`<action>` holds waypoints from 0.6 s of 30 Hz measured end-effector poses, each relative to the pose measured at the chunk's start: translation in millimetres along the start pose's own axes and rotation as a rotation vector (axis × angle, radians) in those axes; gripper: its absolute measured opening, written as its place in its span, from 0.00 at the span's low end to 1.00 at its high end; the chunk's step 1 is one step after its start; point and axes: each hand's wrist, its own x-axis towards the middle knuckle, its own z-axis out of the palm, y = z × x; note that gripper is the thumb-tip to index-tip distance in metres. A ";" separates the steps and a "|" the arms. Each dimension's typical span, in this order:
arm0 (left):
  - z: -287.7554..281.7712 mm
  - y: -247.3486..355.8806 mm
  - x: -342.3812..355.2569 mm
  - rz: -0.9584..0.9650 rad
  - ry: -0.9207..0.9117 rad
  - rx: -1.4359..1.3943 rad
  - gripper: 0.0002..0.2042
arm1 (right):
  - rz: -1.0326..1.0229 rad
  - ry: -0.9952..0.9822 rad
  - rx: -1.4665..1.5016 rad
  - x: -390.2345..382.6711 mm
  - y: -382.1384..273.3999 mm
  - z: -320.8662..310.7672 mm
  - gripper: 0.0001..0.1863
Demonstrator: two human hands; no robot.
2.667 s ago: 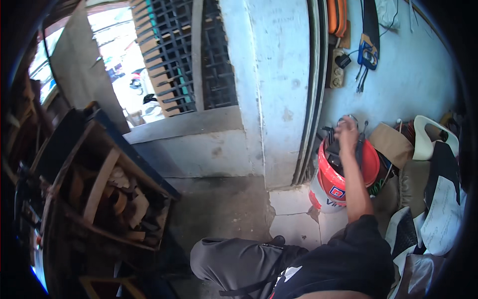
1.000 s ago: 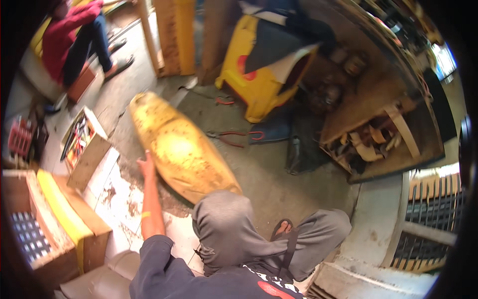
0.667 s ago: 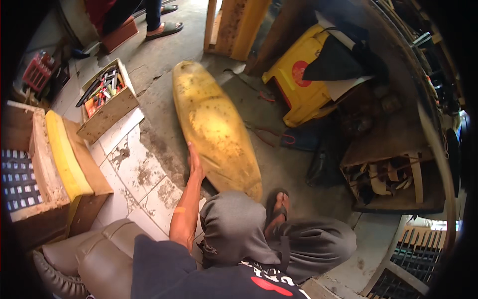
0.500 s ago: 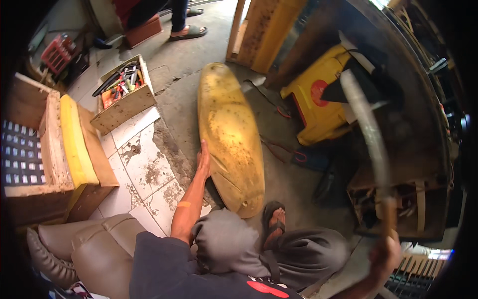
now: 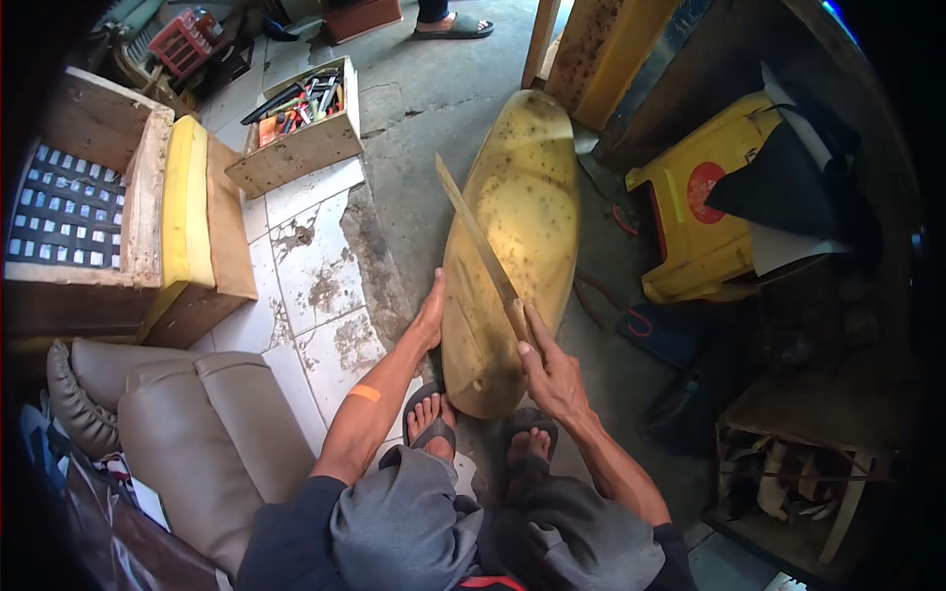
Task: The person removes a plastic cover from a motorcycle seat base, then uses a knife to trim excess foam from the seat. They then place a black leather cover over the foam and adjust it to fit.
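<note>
A long, rounded yellow foam cushion (image 5: 522,197) with dark specks stands or lies in front of my feet; which, I cannot tell. My left hand (image 5: 434,310) is open, its fingers stretched along the foam's left side. My right hand (image 5: 555,376) is closed around the wooden handle of a long knife (image 5: 480,241). The thin blade crosses over the foam, pointing away and to the left, its tip past the foam's left edge. Whether the blade touches the foam is unclear.
A wooden box of hand tools (image 5: 296,148) sits at the far left. Nearer are a wooden seat frame with webbing (image 5: 84,276) and brown padded upholstery (image 5: 197,414). On the right stand a yellow plastic stool (image 5: 680,197) and a wooden shelf (image 5: 788,424). Another person's sandalled foot (image 5: 453,28) shows at the top.
My right hand has brought the knife from raised at the far right in over the foam. My left hand stays at the foam's left side. The view has shifted, showing both my feet.
</note>
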 end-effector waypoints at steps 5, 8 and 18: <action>-2.1 -5.4 -8.5 -0.029 0.056 0.037 0.38 | 0.220 -0.067 0.028 -2.3 -3.3 7.3 0.31; 2.0 -10.8 -11.5 0.001 0.076 0.032 0.38 | 0.160 -0.027 -0.003 -3.0 14.3 14.3 0.31; -19.8 -26.0 -3.6 -0.016 0.166 0.097 0.40 | 0.237 -0.074 -0.013 -6.9 8.7 13.7 0.32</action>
